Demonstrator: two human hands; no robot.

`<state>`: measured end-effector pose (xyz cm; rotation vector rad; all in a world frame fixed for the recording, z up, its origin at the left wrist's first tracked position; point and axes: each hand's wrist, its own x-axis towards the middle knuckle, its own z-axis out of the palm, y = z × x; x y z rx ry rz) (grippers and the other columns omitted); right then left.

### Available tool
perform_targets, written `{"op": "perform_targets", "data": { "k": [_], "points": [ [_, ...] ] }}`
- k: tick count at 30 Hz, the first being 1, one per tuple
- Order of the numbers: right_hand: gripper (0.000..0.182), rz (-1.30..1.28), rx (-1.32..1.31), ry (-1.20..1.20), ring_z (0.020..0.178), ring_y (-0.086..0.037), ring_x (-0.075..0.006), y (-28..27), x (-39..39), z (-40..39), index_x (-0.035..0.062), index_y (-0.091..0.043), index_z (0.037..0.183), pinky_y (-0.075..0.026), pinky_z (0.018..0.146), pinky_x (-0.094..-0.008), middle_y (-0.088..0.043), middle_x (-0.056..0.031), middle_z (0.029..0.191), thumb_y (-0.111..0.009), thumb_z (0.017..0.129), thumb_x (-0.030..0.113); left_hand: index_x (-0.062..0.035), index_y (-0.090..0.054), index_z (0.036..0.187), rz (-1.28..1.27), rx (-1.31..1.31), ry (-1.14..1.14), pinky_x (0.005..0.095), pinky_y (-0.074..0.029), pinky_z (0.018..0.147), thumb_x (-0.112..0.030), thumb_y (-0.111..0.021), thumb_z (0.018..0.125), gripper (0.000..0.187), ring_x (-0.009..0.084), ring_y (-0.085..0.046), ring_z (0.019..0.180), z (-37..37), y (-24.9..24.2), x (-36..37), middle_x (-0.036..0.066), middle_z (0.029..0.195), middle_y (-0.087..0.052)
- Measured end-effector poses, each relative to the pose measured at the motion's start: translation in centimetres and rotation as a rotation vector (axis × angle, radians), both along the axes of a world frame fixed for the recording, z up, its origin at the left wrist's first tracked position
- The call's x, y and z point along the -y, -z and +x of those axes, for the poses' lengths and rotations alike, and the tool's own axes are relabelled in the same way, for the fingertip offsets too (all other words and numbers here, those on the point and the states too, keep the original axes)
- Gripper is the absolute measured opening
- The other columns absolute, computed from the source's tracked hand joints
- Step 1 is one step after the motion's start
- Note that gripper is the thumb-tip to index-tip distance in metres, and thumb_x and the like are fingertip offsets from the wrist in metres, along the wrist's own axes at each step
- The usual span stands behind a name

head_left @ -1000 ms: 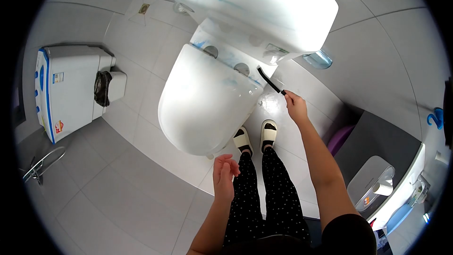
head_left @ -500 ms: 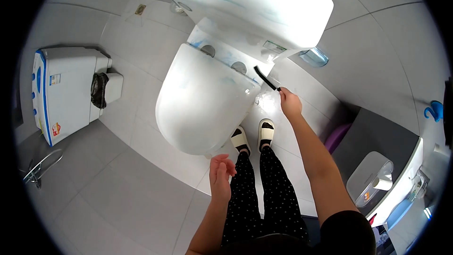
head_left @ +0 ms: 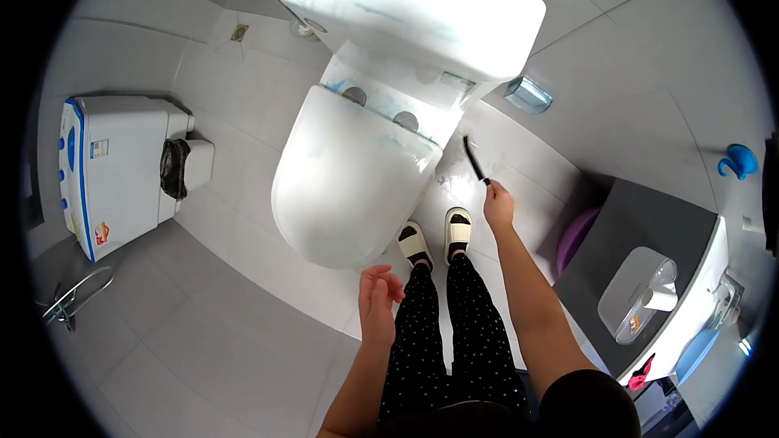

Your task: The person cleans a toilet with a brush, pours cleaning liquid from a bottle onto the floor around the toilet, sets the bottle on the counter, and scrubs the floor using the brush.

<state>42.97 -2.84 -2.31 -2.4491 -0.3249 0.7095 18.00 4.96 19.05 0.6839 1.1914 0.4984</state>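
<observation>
My right hand is wrapped round the end of a slim black brush with a bent tip. The brush is held over the wet floor, just right of the toilet and apart from it. A white toilet stands in the middle with its lid down. Bluish smears show around the hinges and on the tank. My left hand hovers below the front of the lid, empty, its fingers loosely curled and apart.
A white washing machine and a small bin with a black bag stand at left. To the right are a dark-topped cabinet, a tissue box, a purple basin and a wall-mounted glass holder. My slippered feet are beside the toilet.
My right hand has moved down with the brush, away from the toilet's hinge side, and the brush now points more steeply upward. The view has shifted slightly. My left hand stays about where it was.
</observation>
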Motion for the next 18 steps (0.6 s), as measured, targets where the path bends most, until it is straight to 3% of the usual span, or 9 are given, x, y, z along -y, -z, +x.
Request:
{"op": "perform_targets", "data": {
  "k": [6, 8, 9, 11, 12, 16, 18],
  "points": [
    [0.024, 0.023, 0.001, 0.023, 0.068, -0.062, -0.0309, -0.7, 0.9, -1.0, 0.0066, -0.065, 0.104, -0.047, 0.063, -0.0396, -0.063, -0.0189, 0.075, -0.053, 0.089, 0.020, -0.0050, -0.047, 0.110, 0.047, 0.024, 0.022, 0.0250, -0.039, 0.064, -0.018, -0.037, 0.098, 0.020, 0.0109, -0.046, 0.071, -0.8, -0.7, 0.0, 0.004, 0.083, -0.053],
    [0.026, 0.205, -0.070, 0.070, 0.048, -0.049, -0.0124, 1.6, 2.4, -1.2, 0.0029, -0.065, 0.104, -0.039, 0.046, -0.0290, -0.053, -0.0028, 0.056, -0.051, 0.093, 0.022, -0.0050, -0.047, 0.110, 0.030, -0.001, 0.036, 0.0251, -0.039, 0.064, -0.018, -0.037, 0.098, 0.020, 0.0109, -0.047, 0.071, -0.9, -1.0, -0.2, 0.004, 0.083, -0.053],
    [0.026, 0.207, -0.067, 0.070, 0.048, -0.049, -0.0124, 1.0, 2.6, -1.4, 0.0029, -0.065, 0.104, -0.039, 0.046, -0.0290, -0.053, -0.0028, 0.056, -0.051, 0.093, 0.022, -0.0050, -0.047, 0.110, 0.032, 0.002, 0.036, 0.0251, -0.039, 0.064, -0.018, -0.037, 0.098, 0.020, 0.0109, -0.047, 0.071, -0.9, -1.2, -0.2, 0.004, 0.083, -0.053],
    [0.025, 0.193, -0.329, 0.218, 0.042, -0.039, -0.0054, -0.4, 3.0, -1.5, 0.0057, -0.065, 0.103, -0.030, 0.039, -0.0236, -0.044, 0.0048, 0.052, -0.050, 0.094, 0.024, -0.0052, -0.047, 0.110, 0.026, 0.013, 0.030, 0.0249, -0.040, 0.064, -0.018, -0.037, 0.098, 0.020, 0.0107, -0.047, 0.071, -1.0, -1.4, -0.2, 0.003, 0.083, -0.053],
    [0.023, 0.239, -0.390, 0.269, 0.037, -0.034, -0.0057, -1.2, 3.0, -1.7, 0.0081, -0.065, 0.102, -0.027, 0.036, -0.0234, -0.041, 0.0039, 0.049, -0.050, 0.095, 0.024, -0.0052, -0.047, 0.110, 0.027, 0.017, 0.028, 0.0249, -0.040, 0.064, -0.018, -0.037, 0.098, 0.020, 0.0107, -0.047, 0.071, -1.1, -1.5, -0.2, 0.003, 0.083, -0.053],
    [0.023, 0.236, -0.451, 0.317, 0.037, -0.034, -0.0060, -3.4, 2.9, -2.0, 0.0077, -0.065, 0.101, -0.027, 0.036, -0.0235, -0.041, 0.0034, 0.048, -0.050, 0.095, 0.024, -0.0056, -0.047, 0.111, 0.054, 0.043, 0.022, 0.0248, -0.040, 0.065, -0.019, -0.038, 0.098, 0.020, 0.0102, -0.047, 0.071, -1.6, -2.0, -0.5, 0.003, 0.084, -0.054],
    [0.023, 0.273, -0.531, 0.333, 0.041, -0.039, -0.0061, -4.0, 2.8, -2.0, 0.0069, -0.064, 0.101, -0.031, 0.039, -0.0237, -0.045, 0.0027, 0.051, -0.050, 0.094, 0.023, -0.0059, -0.048, 0.111, 0.069, 0.051, 0.017, 0.0248, -0.040, 0.065, -0.019, -0.038, 0.098, 0.020, 0.0101, -0.047, 0.072, -2.1, -2.1, -0.5, 0.003, 0.084, -0.054]
  ]
}}
